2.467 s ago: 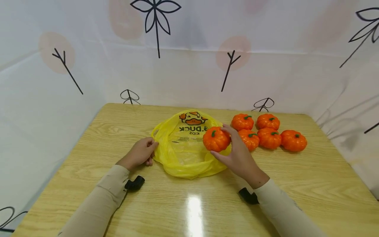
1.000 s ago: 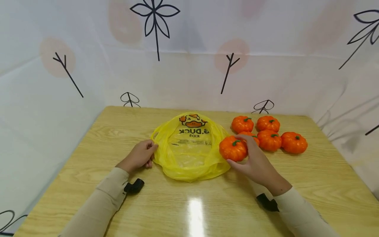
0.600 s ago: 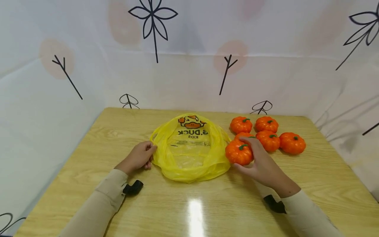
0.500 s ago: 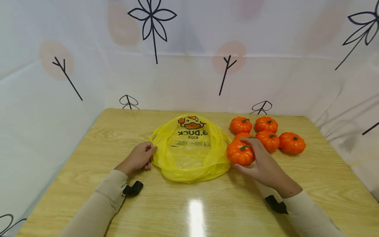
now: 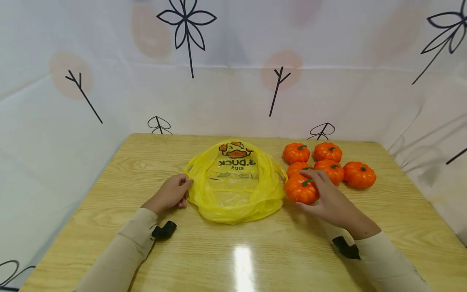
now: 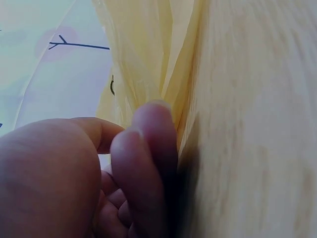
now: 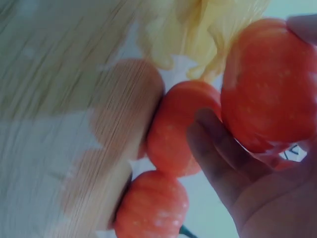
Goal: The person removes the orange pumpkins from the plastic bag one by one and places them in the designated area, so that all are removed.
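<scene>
A yellow plastic bag (image 5: 233,214) with a printed duck lies spread with its mouth wide, in the middle of the table. At its left edge my left hand (image 5: 172,192) pinches the plastic; the left wrist view has the curled fingers (image 6: 141,163) against the bag's folds (image 6: 143,54). My right hand (image 5: 333,202) grips an orange toy pumpkin (image 5: 300,190) with a green stem, thumb on the near side and fingers over the far side. That pumpkin is raised over the table just right of the bag, as the right wrist view also shows (image 7: 270,84).
Several more toy pumpkins (image 5: 359,174) stand in a cluster at the back right; one of them (image 5: 297,168) is partly hidden behind the held pumpkin. A white patterned cloth (image 5: 226,97) hangs behind the wooden table (image 5: 204,259).
My right hand has carried the pumpkin from above the bag's right side out to the right and slightly nearer. The left hand stays at the bag's edge.
</scene>
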### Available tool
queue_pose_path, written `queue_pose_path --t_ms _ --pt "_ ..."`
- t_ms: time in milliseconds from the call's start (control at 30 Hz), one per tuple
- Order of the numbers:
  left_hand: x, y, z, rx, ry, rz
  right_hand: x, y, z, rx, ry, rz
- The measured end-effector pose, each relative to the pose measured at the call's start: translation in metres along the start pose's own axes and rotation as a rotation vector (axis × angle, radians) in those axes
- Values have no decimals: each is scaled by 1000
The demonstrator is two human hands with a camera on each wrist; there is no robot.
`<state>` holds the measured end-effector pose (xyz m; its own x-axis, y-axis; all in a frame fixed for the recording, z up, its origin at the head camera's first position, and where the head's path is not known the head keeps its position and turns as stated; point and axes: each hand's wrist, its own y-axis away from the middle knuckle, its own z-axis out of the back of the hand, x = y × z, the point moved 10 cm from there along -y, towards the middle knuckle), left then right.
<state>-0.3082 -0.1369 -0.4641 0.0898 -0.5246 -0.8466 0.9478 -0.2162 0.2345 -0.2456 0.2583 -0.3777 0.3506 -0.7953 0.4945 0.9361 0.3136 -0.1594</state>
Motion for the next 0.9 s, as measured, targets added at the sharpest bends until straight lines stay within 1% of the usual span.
queue_pose_path --t_ms 100,167,333,500,600,733,900 --pt "0 -2 0 11 3 -1 -5 2 3 28 11 -33" --pt "2 -2 -1 12 18 14 -8 3 7 32 5 -43" --pt "5 -2 0 6 30 31 -16 4 12 44 1 -27" --pt "4 0 -1 10 20 17 -26 7 10 84 -3 -35" --pt "3 1 0 -3 7 13 -31 9 7 105 -8 -47" --pt "2 2 3 -25 -15 12 -35 12 5 128 16 -49" --pt "3 1 8 -65 -32 25 -36 8 6 140 50 -36"
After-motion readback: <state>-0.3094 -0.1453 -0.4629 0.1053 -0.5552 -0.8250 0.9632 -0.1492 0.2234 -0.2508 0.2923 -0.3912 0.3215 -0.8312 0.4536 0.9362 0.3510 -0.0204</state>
